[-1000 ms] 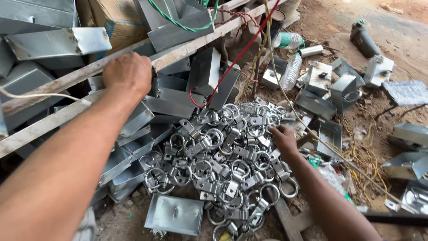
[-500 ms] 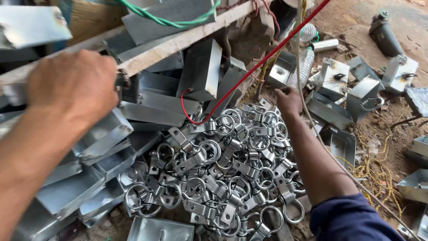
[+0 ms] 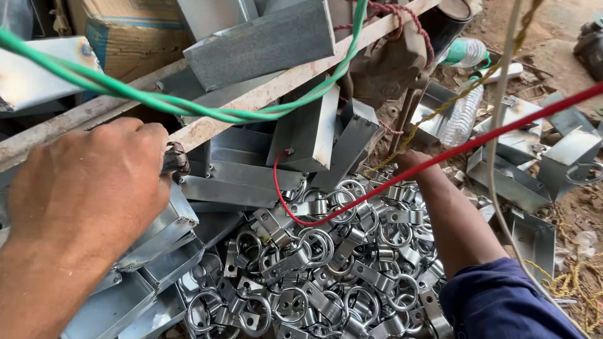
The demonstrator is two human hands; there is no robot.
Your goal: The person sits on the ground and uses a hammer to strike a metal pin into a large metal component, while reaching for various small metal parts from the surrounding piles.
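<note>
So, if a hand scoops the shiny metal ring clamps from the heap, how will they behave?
The heap of shiny metal ring clamps is probably stiff and heavy for its size. The loose rings interlock, so several would likely lift tangled together. The smooth plating looks slippery; pieces may slide off.

1. Your left hand (image 3: 88, 188) fills the near left of the view, back toward you, fingers curled into a closed fist.
2. Your left forearm runs down to the lower left corner.
3. Your right hand (image 3: 411, 164) reaches far forward, arm extended, fingers hidden; a dark blue sleeve covers the upper arm.
</note>
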